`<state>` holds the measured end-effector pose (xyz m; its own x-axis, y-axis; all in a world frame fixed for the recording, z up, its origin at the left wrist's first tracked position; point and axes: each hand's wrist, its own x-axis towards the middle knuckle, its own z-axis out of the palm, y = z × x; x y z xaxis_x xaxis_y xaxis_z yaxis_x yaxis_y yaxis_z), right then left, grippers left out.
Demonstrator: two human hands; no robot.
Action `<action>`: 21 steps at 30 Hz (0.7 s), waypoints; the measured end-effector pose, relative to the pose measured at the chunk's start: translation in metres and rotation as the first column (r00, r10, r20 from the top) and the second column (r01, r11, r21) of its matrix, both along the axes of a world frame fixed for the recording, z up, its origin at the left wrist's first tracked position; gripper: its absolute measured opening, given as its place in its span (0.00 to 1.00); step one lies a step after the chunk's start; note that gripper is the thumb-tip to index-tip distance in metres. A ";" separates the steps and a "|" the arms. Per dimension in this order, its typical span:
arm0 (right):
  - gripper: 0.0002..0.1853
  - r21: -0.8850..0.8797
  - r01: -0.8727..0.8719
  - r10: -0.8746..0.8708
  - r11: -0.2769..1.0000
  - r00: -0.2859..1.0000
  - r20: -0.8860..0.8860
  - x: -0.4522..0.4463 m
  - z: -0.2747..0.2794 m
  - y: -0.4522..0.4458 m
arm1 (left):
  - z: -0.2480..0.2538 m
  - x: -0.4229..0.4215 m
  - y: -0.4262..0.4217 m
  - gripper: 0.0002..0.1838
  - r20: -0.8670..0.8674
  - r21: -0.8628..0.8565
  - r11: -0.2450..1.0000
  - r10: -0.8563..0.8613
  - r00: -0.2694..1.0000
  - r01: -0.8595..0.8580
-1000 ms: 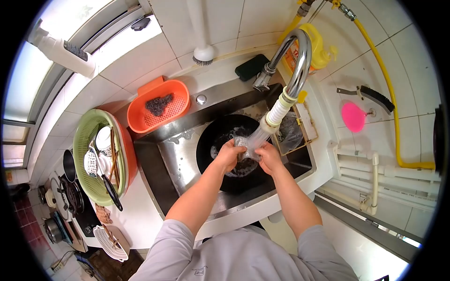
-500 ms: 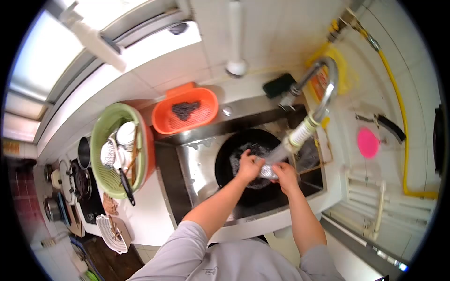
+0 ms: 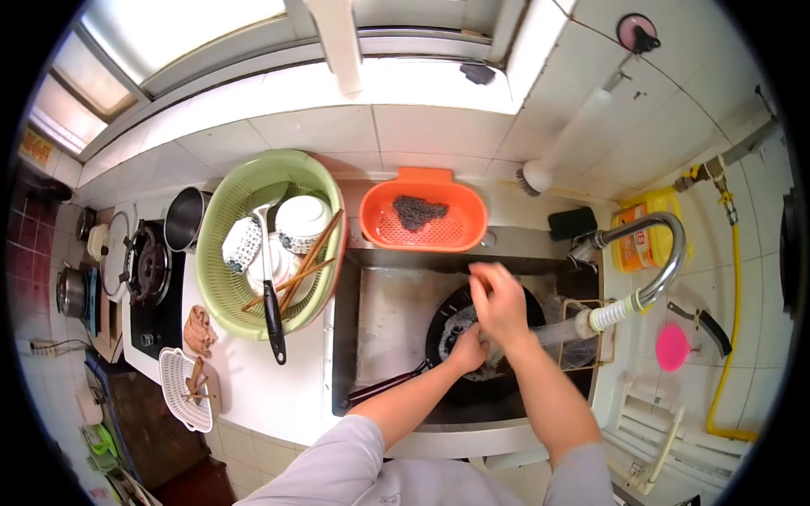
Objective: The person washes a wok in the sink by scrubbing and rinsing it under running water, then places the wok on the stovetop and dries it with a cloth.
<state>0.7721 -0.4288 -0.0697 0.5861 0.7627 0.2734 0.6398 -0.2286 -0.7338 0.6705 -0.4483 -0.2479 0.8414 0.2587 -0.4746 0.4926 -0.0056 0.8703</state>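
Over a black pan [image 3: 537,314] in the sink, my left hand [image 3: 469,349] is closed; what it holds, if anything, is hidden. Just above it in the view, my right hand [image 3: 499,305] is raised with thumb and fingers apart, and nothing shows between them. White suds [image 3: 460,322] lie in the pan below both hands. Water runs from the white hose end [image 3: 609,315] of the tap [image 3: 675,253] toward my right wrist. The pan's dark handle [image 3: 388,386] points to the lower left.
An orange strainer [image 3: 467,221] with a dark scouring pad [image 3: 418,212] stands behind the sink [image 3: 396,297]. To the left, a green basket [image 3: 221,291] holds bowls, chopsticks and a ladle. A wire rack [image 3: 601,341] is at the sink's right side.
The view has swung left. My right hand has lifted away from my left, and the shiny crinkled thing earlier between them no longer shows.
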 end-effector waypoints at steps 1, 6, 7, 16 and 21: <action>0.10 -0.061 -0.041 0.045 0.997 0.997 0.066 0.010 0.001 0.033 | 0.014 -0.003 0.005 0.31 -0.088 0.043 0.999 0.024 0.996 -0.020; 0.17 -0.410 0.004 0.151 0.912 0.926 0.345 0.036 -0.046 0.150 | 0.035 -0.017 0.013 0.42 -0.057 0.142 0.982 0.130 0.990 -0.121; 0.18 -0.501 0.062 0.152 0.864 0.914 0.375 0.036 -0.047 0.163 | 0.035 -0.020 0.015 0.42 -0.033 0.158 0.978 0.145 0.989 -0.138; 0.18 -0.300 -0.064 0.028 0.952 0.992 -0.122 0.037 -0.003 0.137 | 0.046 -0.007 0.028 0.36 -0.157 -0.167 0.964 0.183 0.971 -0.209; 0.16 -0.026 0.188 -0.162 0.982 0.757 -0.633 0.002 -0.009 0.015 | 0.062 0.002 0.031 0.33 -0.137 -0.276 0.942 0.157 0.978 -0.190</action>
<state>0.7739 -0.4142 -0.0784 0.7583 0.6268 -0.1790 -0.0174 -0.2551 -0.9668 0.6723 -0.4168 -0.1858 0.7330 0.2356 -0.6381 0.5573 0.3300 0.7620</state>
